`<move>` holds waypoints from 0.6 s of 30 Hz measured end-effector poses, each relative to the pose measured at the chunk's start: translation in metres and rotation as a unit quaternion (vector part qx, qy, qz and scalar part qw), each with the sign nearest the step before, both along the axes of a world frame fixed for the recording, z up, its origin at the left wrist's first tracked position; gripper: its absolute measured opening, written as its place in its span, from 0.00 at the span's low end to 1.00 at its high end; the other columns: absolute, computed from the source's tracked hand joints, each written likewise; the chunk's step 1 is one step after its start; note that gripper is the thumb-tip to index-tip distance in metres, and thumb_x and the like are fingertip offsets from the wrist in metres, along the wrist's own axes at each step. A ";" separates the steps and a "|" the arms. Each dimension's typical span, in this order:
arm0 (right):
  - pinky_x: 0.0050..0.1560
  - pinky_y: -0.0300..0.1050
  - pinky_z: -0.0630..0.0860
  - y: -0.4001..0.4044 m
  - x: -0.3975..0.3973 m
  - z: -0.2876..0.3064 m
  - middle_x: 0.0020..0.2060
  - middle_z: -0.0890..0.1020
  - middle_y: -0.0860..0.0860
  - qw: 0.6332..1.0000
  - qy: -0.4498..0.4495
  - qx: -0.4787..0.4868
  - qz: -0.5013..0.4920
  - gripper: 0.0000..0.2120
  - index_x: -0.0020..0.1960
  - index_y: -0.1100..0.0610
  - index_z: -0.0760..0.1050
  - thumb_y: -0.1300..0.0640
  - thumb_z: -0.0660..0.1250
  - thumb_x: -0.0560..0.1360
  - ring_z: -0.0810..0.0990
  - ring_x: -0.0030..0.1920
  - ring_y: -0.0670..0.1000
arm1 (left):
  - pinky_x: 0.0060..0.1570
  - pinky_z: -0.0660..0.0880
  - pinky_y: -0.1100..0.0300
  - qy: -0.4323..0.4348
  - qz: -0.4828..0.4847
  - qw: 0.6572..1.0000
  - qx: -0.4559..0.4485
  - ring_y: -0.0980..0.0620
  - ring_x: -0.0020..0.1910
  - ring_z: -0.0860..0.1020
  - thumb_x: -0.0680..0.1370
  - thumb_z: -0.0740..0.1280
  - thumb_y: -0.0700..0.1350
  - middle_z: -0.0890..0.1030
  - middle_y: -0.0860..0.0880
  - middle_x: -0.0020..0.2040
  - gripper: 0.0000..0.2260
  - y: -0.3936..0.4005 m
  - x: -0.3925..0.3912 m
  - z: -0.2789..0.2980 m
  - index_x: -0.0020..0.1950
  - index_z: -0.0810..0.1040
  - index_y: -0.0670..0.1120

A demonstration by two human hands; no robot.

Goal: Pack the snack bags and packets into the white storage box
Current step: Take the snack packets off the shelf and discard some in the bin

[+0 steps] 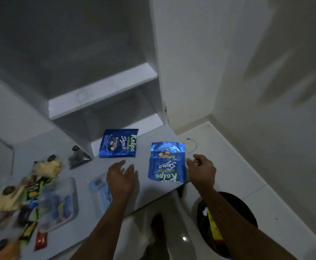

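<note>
Head | left hand (120, 180) fingers spread | right hand (202, 168) fingers loosely curled beside blue bag (167, 163)

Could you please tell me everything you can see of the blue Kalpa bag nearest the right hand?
The blue Kalpa bag is a shiny foil pouch, lying flat on the pale counter near its right edge, its print upside down to the camera. White script, green brand lettering and a picture of the snack show. Its far edge looks torn or folded open. The right hand is at its right edge, fingers curled; whether they touch is unclear. The left hand hovers apart.
</note>
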State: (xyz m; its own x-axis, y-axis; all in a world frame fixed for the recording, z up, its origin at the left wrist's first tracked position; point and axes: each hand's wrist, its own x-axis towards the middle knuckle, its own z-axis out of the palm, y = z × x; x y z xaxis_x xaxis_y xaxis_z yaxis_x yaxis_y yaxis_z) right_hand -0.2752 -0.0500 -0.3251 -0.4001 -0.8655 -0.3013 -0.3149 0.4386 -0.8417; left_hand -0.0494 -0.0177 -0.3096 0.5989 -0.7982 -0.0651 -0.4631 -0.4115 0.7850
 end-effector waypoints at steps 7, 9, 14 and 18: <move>0.57 0.56 0.76 -0.080 0.040 -0.048 0.57 0.81 0.60 0.994 0.091 0.061 0.018 0.24 0.65 0.57 0.77 0.48 0.72 0.72 0.78 0.58 0.62 | 0.49 0.79 0.47 -0.064 0.027 0.993 0.091 0.39 0.49 0.81 0.74 0.70 0.53 0.83 0.40 0.51 0.17 -0.101 0.095 -0.042 0.58 0.81 0.45; 0.60 0.61 0.75 -0.097 0.047 -0.060 0.61 0.78 0.60 0.990 0.111 0.086 0.009 0.27 0.68 0.55 0.75 0.46 0.73 0.72 0.75 0.62 0.63 | 0.43 0.80 0.47 -0.097 0.020 0.989 0.114 0.41 0.43 0.81 0.73 0.69 0.59 0.82 0.42 0.46 0.18 -0.123 0.117 -0.063 0.51 0.80 0.45; 0.65 0.65 0.69 -0.123 0.054 -0.084 0.69 0.71 0.60 0.978 0.167 0.125 0.002 0.35 0.73 0.55 0.68 0.43 0.73 0.72 0.68 0.69 0.63 | 0.48 0.77 0.48 -0.118 0.060 0.974 0.182 0.41 0.50 0.77 0.69 0.72 0.61 0.79 0.41 0.51 0.25 -0.158 0.147 -0.094 0.53 0.77 0.42; 0.64 0.65 0.69 -0.130 0.056 -0.095 0.67 0.73 0.59 0.975 0.169 0.146 -0.009 0.34 0.70 0.55 0.72 0.41 0.75 0.70 0.70 0.68 0.64 | 0.48 0.77 0.49 -0.127 0.069 0.964 0.222 0.41 0.50 0.77 0.69 0.71 0.64 0.79 0.40 0.50 0.28 -0.167 0.157 -0.113 0.51 0.78 0.39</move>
